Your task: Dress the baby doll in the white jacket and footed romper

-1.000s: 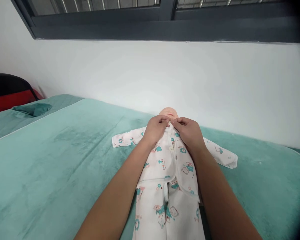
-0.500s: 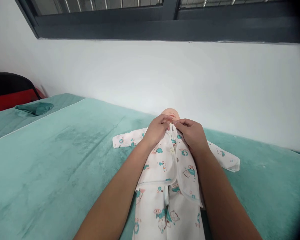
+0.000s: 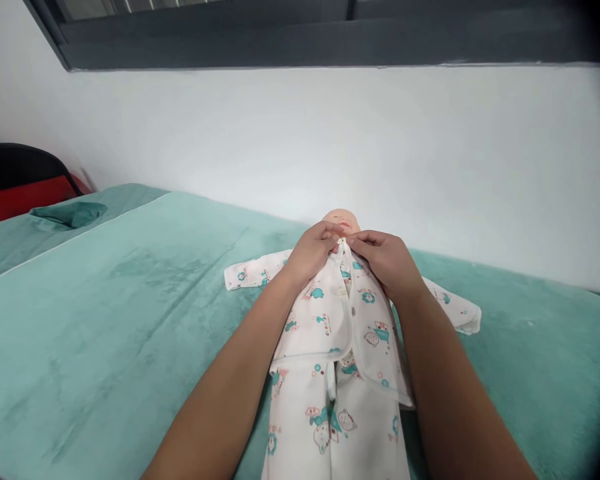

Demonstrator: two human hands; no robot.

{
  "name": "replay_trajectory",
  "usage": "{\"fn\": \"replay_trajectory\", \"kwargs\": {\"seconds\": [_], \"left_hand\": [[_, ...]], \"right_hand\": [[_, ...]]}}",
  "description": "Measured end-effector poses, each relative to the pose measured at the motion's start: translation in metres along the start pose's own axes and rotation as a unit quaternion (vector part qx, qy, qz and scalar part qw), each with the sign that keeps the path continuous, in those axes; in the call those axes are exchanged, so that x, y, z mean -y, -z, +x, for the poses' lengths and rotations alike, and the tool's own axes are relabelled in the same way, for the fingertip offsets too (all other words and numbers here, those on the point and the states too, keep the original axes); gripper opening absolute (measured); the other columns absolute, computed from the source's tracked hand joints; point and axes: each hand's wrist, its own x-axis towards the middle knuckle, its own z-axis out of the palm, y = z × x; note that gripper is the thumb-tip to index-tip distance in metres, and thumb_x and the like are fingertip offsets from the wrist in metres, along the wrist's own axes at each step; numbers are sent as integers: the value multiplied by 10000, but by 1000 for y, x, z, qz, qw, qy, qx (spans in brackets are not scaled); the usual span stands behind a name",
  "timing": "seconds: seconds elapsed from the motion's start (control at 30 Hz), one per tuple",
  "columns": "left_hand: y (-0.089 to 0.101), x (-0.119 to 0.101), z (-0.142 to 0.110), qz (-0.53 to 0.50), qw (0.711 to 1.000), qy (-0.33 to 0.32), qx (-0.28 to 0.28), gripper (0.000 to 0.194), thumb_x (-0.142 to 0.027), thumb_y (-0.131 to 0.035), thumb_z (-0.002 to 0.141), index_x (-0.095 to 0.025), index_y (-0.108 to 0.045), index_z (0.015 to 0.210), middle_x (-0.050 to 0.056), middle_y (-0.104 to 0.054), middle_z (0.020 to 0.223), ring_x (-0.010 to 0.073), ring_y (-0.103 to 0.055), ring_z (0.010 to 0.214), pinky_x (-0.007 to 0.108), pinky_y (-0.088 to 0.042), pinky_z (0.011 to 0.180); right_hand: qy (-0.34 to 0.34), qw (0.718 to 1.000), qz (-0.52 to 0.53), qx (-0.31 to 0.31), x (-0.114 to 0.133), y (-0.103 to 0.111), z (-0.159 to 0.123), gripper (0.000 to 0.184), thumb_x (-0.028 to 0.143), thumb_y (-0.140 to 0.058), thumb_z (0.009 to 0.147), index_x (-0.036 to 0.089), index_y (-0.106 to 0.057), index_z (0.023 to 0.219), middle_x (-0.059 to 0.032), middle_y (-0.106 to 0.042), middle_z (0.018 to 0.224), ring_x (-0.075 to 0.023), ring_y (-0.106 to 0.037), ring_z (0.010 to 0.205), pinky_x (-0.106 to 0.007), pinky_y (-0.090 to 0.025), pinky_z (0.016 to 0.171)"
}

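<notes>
A baby doll (image 3: 341, 217) lies on its back, its head towards the wall. It wears a white printed jacket (image 3: 314, 327) with both sleeves spread out, and matching trousers (image 3: 370, 427). At the doll's neck, my left hand (image 3: 316, 252) pinches one side of the jacket's collar. My right hand (image 3: 384, 261) grips the other side close by, fingertips almost meeting the left ones. Below the collar the jacket's front edges part slightly, with a snap visible on the right edge. My fingers partly hide the neckline.
A green plush bed cover (image 3: 130, 307) spreads beneath the doll. Behind it rises a white wall (image 3: 220, 133) under a dark window frame (image 3: 280, 47). At the far left are a black and red object (image 3: 25, 180) and a crumpled dark green cloth (image 3: 70, 215).
The view has tilted down slightly, so the scene sits a little higher or shifted. Both hands stay at the collar, with the fingertips adjusting only slightly.
</notes>
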Motion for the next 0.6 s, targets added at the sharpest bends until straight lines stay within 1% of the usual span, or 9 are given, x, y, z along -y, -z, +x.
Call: {"fn": "replay_trajectory", "kwargs": {"seconds": [0.13, 0.2, 0.3, 0.37, 0.4, 0.43, 0.5, 0.6], "left_hand": [[2, 1, 1, 33, 999, 2, 21, 203, -174, -499, 867, -193, -646, 1007, 11, -619, 879, 112, -523, 742, 263, -397, 744], [3, 2, 1, 71, 997, -6, 26, 199, -203, -485, 892, -199, -651, 1003, 16, -634, 888, 121, -535, 761, 269, -409, 758], [3, 1, 1, 134, 990, -24, 31, 211, -327, -496, 927, -208, -658, 992, 31, -660, 948, 151, -577, 839, 289, -437, 787], [3, 0, 0, 164, 986, -23, 31, 265, -428, -535, 915, -227, -659, 1036, 41, -681, 1044, 183, -605, 927, 308, -453, 819], [3, -1, -1, 173, 984, -20, 29, 284, -451, -556, 902, -236, -657, 1059, 43, -685, 1093, 196, -613, 974, 315, -458, 839], [2, -2, -1, 179, 983, -19, 26, 286, -446, -569, 894, -243, -657, 1075, 42, -686, 1134, 203, -617, 1014, 320, -461, 861], [2, -3, -1, 186, 982, -21, 20, 248, -378, -554, 895, -243, -660, 1074, 36, -689, 1171, 203, -623, 1051, 320, -464, 880], [0, -2, -1, 215, 976, -35, 12, 249, -272, -484, 897, -236, -659, 1071, 29, -708, 1125, 196, -639, 1014, 319, -471, 852]], "right_hand": [[-8, 999, -8, 36, 0, 2, 0, 163, 311, -702, 748, 214, -721, 878, -9, -714, 845, -157, -595, 722, -286, -432, 651], [-3, 999, -15, 40, 0, 2, 0, 161, 297, -700, 753, 217, -699, 893, -15, -719, 906, -159, -614, 770, -283, -449, 673], [3, 999, -8, 39, 1, -1, 1, 195, 293, -716, 748, 210, -663, 915, -34, -720, 961, -178, -643, 858, -295, -487, 735], [2, 999, -1, 37, 2, -3, 1, 231, 297, -731, 742, 211, -642, 938, -39, -719, 972, -188, -654, 894, -309, -505, 772], [2, 999, 0, 38, 3, -3, 1, 241, 297, -733, 743, 213, -635, 947, -38, -718, 977, -189, -657, 902, -315, -510, 786], [2, 999, -2, 37, 3, -3, 1, 244, 294, -731, 745, 215, -630, 953, -36, -715, 983, -188, -658, 908, -321, -513, 799], [5, 999, -8, 36, 3, -4, 1, 240, 270, -726, 743, 215, -626, 954, -35, -709, 995, -185, -656, 925, -328, -516, 828], [6, 999, 1, 38, 3, -4, 1, 254, 243, -728, 730, 209, -627, 961, -43, -704, 1011, -189, -654, 954, -338, -520, 861]]}}
